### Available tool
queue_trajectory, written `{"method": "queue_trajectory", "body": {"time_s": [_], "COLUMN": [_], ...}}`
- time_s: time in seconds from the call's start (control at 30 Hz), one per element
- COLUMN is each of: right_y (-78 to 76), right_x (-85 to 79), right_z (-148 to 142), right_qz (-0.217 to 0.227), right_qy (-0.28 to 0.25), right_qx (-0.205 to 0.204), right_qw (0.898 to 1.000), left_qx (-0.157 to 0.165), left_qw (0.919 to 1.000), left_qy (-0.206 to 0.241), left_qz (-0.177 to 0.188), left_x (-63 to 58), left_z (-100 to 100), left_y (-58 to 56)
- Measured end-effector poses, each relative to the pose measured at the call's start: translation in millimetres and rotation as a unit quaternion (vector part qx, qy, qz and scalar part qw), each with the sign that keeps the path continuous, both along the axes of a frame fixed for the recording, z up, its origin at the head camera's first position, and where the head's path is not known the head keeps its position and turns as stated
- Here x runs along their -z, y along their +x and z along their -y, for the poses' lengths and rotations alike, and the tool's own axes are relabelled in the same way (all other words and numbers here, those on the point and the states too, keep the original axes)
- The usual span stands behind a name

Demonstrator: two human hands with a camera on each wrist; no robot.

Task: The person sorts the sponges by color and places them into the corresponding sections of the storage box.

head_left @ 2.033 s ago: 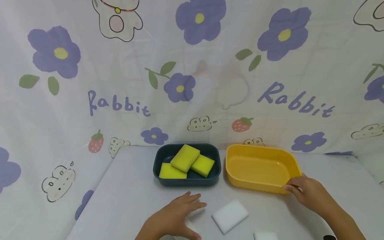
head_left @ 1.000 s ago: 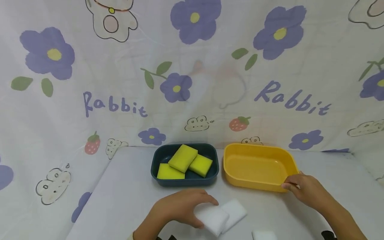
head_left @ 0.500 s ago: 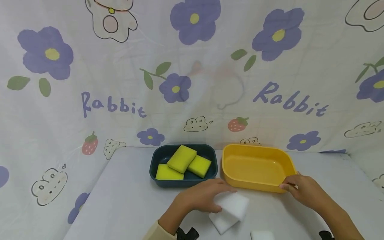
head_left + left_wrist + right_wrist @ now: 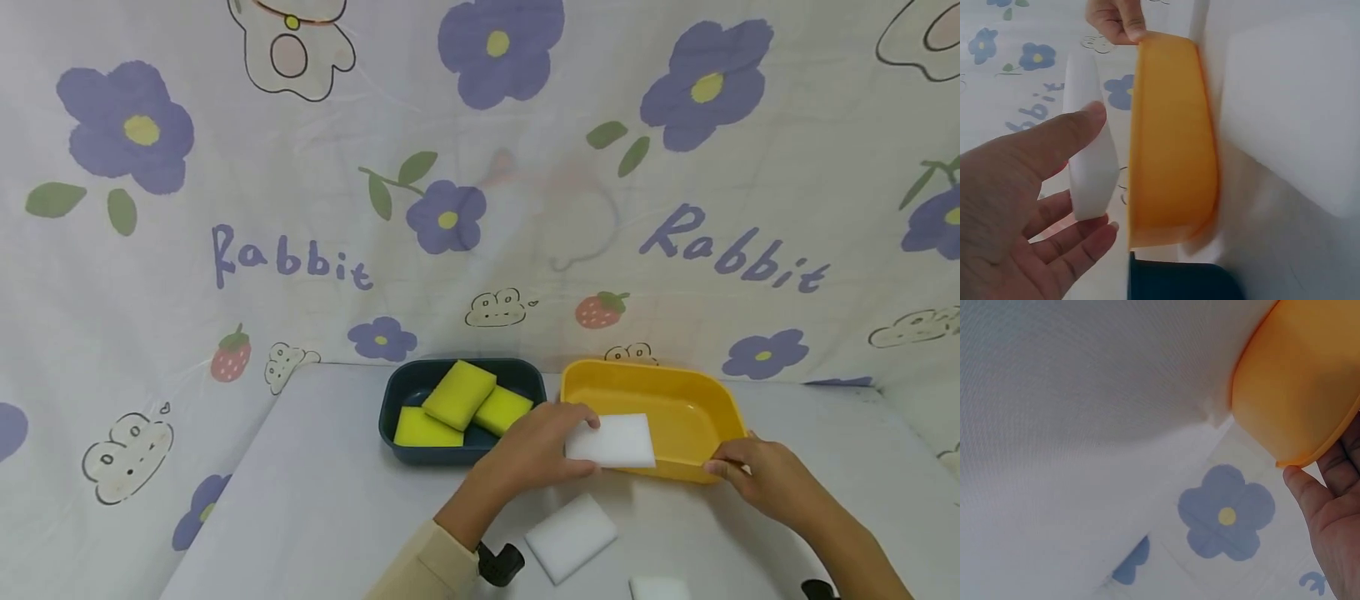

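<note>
My left hand (image 4: 536, 446) pinches a white sponge (image 4: 618, 442) between thumb and fingers, over the near left rim of the yellow tub (image 4: 697, 417). In the left wrist view the held block (image 4: 1090, 150) stands apart from the tub's wall (image 4: 1175, 137). My right hand (image 4: 768, 479) grips the tub's near right corner; the right wrist view shows thumb and fingers at its rim (image 4: 1310, 459). A second white sponge (image 4: 572, 537) lies on the table below the left hand, and part of a third (image 4: 660, 588) shows at the bottom edge.
A dark teal tub (image 4: 465, 456) with three yellow sponges (image 4: 459, 396) stands just left of the yellow one. Behind both hangs a white curtain (image 4: 540, 250) printed with flowers and rabbits. A black wrist strap piece (image 4: 501, 565) sits below the left wrist.
My left hand took hold of a white sponge near the front, then carried it right and up past the one on the table to the yellow tub. The right hand stays at the tub's corner.
</note>
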State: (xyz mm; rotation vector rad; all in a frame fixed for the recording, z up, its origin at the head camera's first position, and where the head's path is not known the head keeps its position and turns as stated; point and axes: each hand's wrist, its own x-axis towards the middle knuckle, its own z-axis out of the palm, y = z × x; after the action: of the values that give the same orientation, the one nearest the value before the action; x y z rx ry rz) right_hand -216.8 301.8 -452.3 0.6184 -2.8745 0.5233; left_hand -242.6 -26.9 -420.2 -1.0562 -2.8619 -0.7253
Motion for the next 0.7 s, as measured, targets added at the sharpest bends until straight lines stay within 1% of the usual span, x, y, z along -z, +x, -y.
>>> {"method": "queue_trajectory", "body": {"time_s": [0.17,0.23,0.37,0.43,0.53,0.63,0.7], "right_y": [1.5,1.9,2.9,2.9,2.0,0.9,0.5], "right_x": [1.6,2.0,1.9,1.7,1.3,1.6,2.3], "right_z": [-1,-1,0,0,0,0,0], "right_qz": [0.000,0.001,0.001,-0.001,-0.008,-0.016,-0.020], "right_qy": [-0.005,-0.007,-0.007,-0.007,-0.007,-0.006,-0.007], "right_qx": [0.001,-0.001,-0.003,-0.003,-0.005,-0.008,-0.011], "right_qw": [1.000,1.000,1.000,1.000,1.000,1.000,1.000], "left_qx": [-0.022,-0.026,-0.020,-0.015,-0.018,-0.021,-0.021], "left_qw": [0.9997,0.9995,0.9993,0.9990,0.9981,0.9972,0.9961], "left_qy": [-0.010,-0.016,-0.032,-0.040,-0.056,-0.071,-0.086], "left_qz": [-0.001,0.000,-0.004,-0.013,-0.020,-0.015,-0.004], "left_x": [7.4,10.4,15.0,16.0,15.9,16.4,16.3], "left_z": [-9,-12,-17,-21,-26,-30,-34], "left_y": [-12.1,-17.0,-24.8,-27.6,-30.5,-33.0,-34.6]}}
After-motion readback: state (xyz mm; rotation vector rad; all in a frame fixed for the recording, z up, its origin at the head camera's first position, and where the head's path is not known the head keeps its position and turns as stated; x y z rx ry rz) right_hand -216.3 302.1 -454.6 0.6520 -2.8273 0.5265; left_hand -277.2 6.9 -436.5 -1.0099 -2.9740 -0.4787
